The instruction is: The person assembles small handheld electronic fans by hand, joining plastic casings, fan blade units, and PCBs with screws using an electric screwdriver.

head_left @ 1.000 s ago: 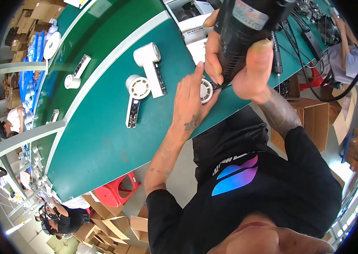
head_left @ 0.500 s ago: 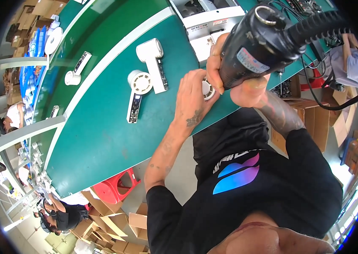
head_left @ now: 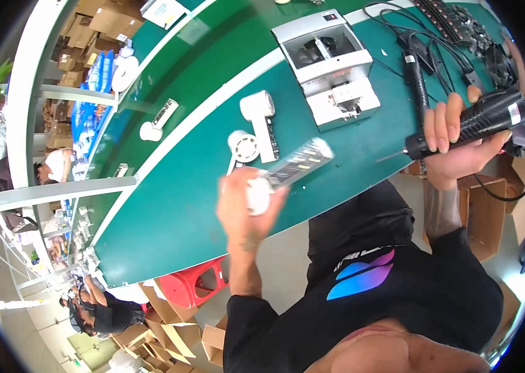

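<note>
My left hand [head_left: 241, 208], smeared by motion, grips the round head of a white handheld appliance shaped like a small hair dryer or fan. Its straight handle [head_left: 303, 163] points up and right, with circuit parts showing inside. In my right hand [head_left: 452, 146] is a black electric screwdriver [head_left: 492, 118], its thin bit pointing left over the table's front edge. Two similar white appliances lie beyond my left hand: one with a plain round head [head_left: 256, 104], the other with a vented head [head_left: 245, 148], its handle partly hidden by my hand.
A silver-white machine with an open top [head_left: 340, 112] stands on the green table [head_left: 182, 230]. Black cables [head_left: 424, 53] lie at the far right. Another white appliance [head_left: 152, 130] rests beyond the pale rail. A red stool [head_left: 191, 285] and cardboard boxes [head_left: 486, 211] stand below.
The screwdriver has moved right and tipped from upright to nearly level, away from the appliance. My left hand has lifted the appliance and carried it left. The view has shifted.
</note>
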### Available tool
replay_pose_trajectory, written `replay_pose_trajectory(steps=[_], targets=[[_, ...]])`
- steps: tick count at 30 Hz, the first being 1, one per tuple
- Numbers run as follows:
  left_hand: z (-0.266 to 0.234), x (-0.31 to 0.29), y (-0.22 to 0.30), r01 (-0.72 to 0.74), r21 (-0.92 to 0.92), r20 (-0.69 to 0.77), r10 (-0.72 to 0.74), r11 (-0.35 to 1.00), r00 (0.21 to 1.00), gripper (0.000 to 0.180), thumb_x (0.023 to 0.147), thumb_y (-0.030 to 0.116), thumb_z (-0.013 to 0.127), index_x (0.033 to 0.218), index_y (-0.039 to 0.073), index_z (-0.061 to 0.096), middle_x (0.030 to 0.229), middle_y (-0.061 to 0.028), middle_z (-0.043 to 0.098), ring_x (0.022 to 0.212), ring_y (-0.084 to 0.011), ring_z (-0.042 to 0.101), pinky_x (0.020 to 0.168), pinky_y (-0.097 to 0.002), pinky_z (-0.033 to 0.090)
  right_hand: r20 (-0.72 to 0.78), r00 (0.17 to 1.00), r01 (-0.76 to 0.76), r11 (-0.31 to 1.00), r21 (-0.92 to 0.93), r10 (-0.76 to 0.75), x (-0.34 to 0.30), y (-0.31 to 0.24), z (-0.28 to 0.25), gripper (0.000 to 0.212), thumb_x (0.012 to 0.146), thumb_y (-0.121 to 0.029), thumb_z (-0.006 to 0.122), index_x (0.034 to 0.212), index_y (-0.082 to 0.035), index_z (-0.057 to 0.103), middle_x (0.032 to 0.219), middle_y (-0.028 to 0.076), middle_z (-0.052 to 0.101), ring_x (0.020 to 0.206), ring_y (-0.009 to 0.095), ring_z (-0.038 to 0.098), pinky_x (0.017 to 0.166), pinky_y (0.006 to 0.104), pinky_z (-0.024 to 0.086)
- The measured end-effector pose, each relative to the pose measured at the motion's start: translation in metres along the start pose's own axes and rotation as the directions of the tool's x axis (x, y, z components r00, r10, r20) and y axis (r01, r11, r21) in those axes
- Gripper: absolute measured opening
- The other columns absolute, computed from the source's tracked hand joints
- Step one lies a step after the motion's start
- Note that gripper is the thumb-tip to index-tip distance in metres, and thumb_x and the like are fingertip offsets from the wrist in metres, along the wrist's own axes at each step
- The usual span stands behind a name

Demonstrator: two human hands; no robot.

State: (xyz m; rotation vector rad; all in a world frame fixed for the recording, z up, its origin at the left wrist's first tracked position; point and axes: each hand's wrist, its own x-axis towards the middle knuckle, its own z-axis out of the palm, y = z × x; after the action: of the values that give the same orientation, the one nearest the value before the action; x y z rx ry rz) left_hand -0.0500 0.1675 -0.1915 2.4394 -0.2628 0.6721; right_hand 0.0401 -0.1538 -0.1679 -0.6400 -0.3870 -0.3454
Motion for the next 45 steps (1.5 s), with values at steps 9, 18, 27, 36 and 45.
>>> replay_pose_trajectory(steps=[9, 18, 27, 36, 45], targets=[[0.038, 0.206, -0.233, 0.076, 0.265, 0.196, -0.131, 0.961, 0.972, 0.049, 0.084, 0.032, 0.083, 0.114, 0.002, 0.059, 0.107, -0.0218, 0.062, 0.097, -0.0417, 0.062, 0.085, -0.0485, 0.050, -0.416, 0.782, -0.481, 0.874, 0.070, 0.464, -0.048, 0.078, -0.046, 0.062, 0.107, -0.066, 0.030, 0.121, -0.008, 0.046, 0.064, 0.003, 0.043, 0.046, 0.015, 0.042, 0.045, 0.0311, 0.037], [0.104, 0.280, -0.200, -0.426, 0.392, 0.414, 0.258, 0.815, 0.873, 0.057, 0.095, 0.033, 0.072, 0.143, 0.006, 0.057, 0.144, -0.0180, 0.056, 0.127, -0.0394, 0.055, 0.108, -0.0468, 0.044, -0.429, 0.715, -0.547, 0.824, 0.151, 0.553, -0.037, 0.062, -0.064, 0.064, 0.108, -0.064, 0.029, 0.125, -0.004, 0.045, 0.061, 0.007, 0.047, 0.040, 0.017, 0.044, 0.041, 0.0328, 0.041], [0.251, 0.410, -0.130, -0.863, 0.421, 0.439, 0.770, 0.278, 0.462, 0.041, 0.086, 0.020, 0.075, 0.125, 0.010, 0.069, 0.130, -0.0016, 0.068, 0.118, -0.0220, 0.062, 0.100, -0.0383, 0.048, -0.399, 0.617, -0.612, 0.732, 0.298, 0.678, -0.041, 0.070, -0.064, 0.072, 0.102, -0.075, 0.024, 0.129, -0.012, 0.043, 0.059, 0.004, 0.042, 0.038, 0.015, 0.037, 0.037, 0.0312, 0.035], [0.261, 0.440, -0.118, -0.635, 0.108, 0.486, 0.517, 0.765, 0.705, 0.026, 0.086, 0.029, 0.080, 0.104, 0.010, 0.081, 0.096, -0.0131, 0.077, 0.092, -0.0329, 0.071, 0.084, -0.0413, 0.056, -0.362, 0.613, -0.607, 0.712, 0.353, 0.702, -0.041, 0.060, -0.075, 0.075, 0.101, -0.077, 0.026, 0.129, -0.009, 0.039, 0.061, 0.007, 0.045, 0.040, 0.017, 0.042, 0.042, 0.0340, 0.040], [0.270, 0.462, -0.134, -0.385, 0.032, 0.663, 0.269, 0.922, 0.699, 0.042, 0.079, 0.037, 0.086, 0.108, 0.008, 0.081, 0.104, -0.0137, 0.078, 0.098, -0.0316, 0.072, 0.090, -0.0395, 0.054, -0.336, 0.599, -0.630, 0.687, 0.362, 0.727, -0.039, 0.064, -0.077, 0.076, 0.101, -0.077, 0.028, 0.130, -0.008, 0.038, 0.062, 0.007, 0.046, 0.040, 0.017, 0.044, 0.042, 0.0334, 0.040]])
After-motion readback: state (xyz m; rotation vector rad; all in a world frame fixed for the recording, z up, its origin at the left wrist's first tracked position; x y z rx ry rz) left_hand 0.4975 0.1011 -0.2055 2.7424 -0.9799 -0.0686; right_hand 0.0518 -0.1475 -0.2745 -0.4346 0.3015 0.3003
